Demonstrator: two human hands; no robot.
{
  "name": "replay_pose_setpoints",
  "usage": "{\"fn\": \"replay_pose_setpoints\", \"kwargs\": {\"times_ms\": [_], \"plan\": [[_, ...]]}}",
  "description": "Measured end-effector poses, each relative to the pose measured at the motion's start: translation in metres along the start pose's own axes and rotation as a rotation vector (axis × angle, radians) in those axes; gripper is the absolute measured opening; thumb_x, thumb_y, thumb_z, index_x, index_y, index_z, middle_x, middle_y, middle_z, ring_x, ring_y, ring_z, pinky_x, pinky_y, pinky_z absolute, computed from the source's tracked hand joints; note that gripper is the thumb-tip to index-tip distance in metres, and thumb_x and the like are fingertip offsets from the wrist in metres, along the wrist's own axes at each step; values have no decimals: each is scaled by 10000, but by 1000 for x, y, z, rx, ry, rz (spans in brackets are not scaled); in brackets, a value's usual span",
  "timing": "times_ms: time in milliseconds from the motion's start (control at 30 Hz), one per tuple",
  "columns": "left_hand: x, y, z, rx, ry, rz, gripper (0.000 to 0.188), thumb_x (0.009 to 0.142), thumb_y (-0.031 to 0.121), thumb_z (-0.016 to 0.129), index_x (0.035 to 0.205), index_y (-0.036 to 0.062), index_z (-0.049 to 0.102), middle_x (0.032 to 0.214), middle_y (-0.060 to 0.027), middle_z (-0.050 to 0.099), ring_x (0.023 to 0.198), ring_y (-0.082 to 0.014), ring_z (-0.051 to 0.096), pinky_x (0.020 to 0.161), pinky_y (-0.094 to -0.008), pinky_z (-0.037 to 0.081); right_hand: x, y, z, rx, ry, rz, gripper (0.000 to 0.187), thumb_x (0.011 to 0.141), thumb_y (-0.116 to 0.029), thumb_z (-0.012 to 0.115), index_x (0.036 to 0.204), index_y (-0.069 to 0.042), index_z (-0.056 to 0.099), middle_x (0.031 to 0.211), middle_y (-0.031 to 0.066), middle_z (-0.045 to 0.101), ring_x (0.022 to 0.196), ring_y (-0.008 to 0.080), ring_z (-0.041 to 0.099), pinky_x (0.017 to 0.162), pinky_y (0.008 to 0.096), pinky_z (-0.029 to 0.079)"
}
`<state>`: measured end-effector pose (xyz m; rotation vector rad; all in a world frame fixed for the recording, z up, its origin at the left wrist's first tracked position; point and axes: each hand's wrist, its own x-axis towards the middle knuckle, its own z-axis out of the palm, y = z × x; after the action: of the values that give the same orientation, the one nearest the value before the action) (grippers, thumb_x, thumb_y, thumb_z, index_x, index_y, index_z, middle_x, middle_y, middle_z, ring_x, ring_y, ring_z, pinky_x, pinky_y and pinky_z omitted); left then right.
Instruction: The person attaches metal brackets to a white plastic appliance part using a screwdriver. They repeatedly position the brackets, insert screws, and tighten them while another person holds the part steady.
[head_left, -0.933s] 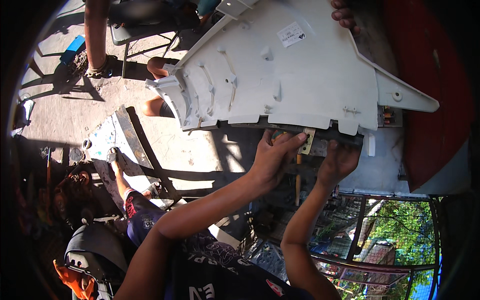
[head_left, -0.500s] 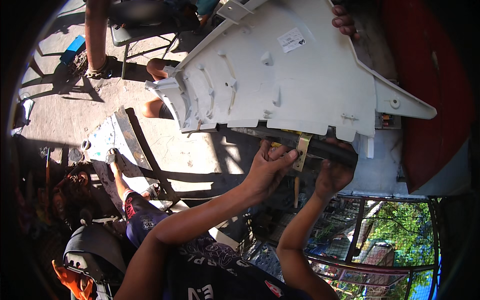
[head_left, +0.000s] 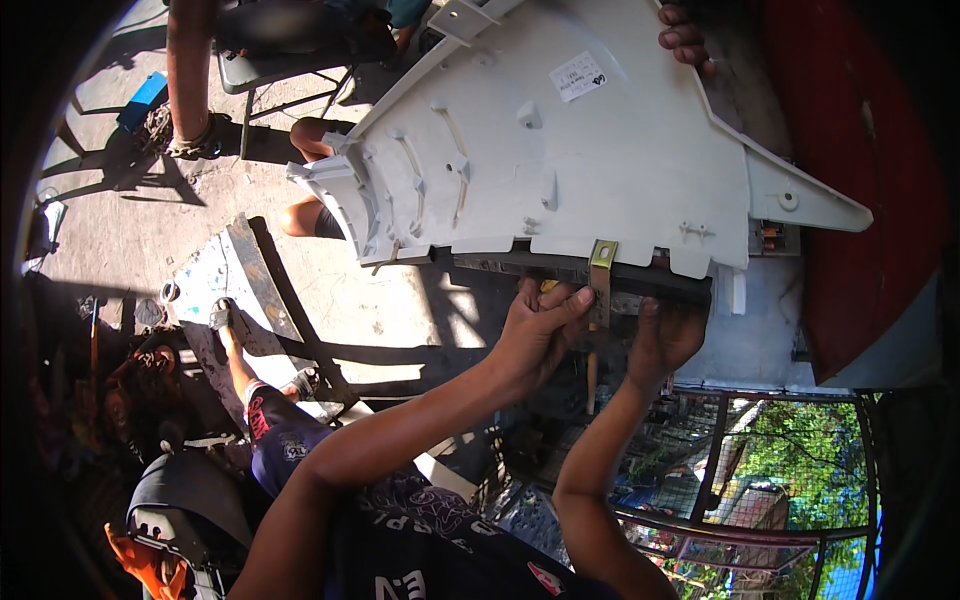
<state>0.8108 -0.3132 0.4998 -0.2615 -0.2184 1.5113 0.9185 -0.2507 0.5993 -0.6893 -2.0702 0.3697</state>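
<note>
Left hand (head_left: 540,332), sunlit floor (head_left: 382,305) beyond

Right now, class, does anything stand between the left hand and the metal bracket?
Nothing visible does: the left hand touches the metal bracket, whose top end overlaps the lower edge of the white panel.

Hard sunlight bleaches the floor (head_left: 262,180) at left to near white, cut by sharp, dark shadows. The panel (head_left: 640,170) sits in softer, even shade, pale yet keeping its detail. Beneath its edge, the left hand (head_left: 545,335) and right hand (head_left: 665,340) are dimmer but fairly crisp. The lower left sinks into murk; leaves (head_left: 825,465) at lower right glow brightly. Fisheye distortion bends outlines toward a black, vignetted rim, with bluish fringing along its edge.
</note>
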Motion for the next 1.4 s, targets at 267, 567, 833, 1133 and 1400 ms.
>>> {"fn": "replay_pose_setpoints", "kwargs": {"times_ms": [267, 567, 833, 1133, 1400], "plan": [[15, 6, 4, 137, -22, -32, 440, 985, 230, 666, 1320, 35, 459, 1171, -113, 628, 1080, -233, 647, 909, -375, 569, 5, 6, 6, 140, 43, 61, 523, 903, -79, 727, 1341, 57, 476, 1227, 127, 609, 1112, 208, 606, 907, 317, 503], [18, 14, 24, 105, -68, -39, 447, 973, 265, 685, 1287, -3, 514, 1215, -104, 621, 1126, -217, 629, 999, -362, 511, 22, -22, 16, 119, 79, 37, 584, 922, -164, 732, 1367, 65, 431, 1273, 161, 565, 1170, 252, 573, 973, 402, 510], [18, 14, 20, 273, -20, -85, 478, 967, 356, 682, 1229, -24, 555, 1105, -119, 668, 1028, -226, 680, 870, -368, 573, 48, -24, -8, -127, -90, -214, 543, 847, -123, 802, 1295, 34, 538, 1230, 119, 504, 1164, 239, 552, 978, 355, 477], [22, 0, 6, 226, -131, -16, 460, 935, 351, 732, 1120, -35, 563, 893, -66, 624, 849, -172, 661, 672, -316, 554, 38, -22, -15, -158, -76, -204, 475, 897, -68, 742, 1307, 36, 527, 1275, 136, 522, 1168, 251, 555, 990, 372, 481], [21, 7, 16, 22, -50, 11, 540, 895, 225, 792, 1205, -40, 437, 969, -54, 581, 825, -115, 595, 697, -278, 523, 47, -10, -13, -165, -84, -264, 463, 907, -56, 729, 1295, 66, 507, 1293, 168, 541, 1161, 277, 587, 992, 402, 511]]}}
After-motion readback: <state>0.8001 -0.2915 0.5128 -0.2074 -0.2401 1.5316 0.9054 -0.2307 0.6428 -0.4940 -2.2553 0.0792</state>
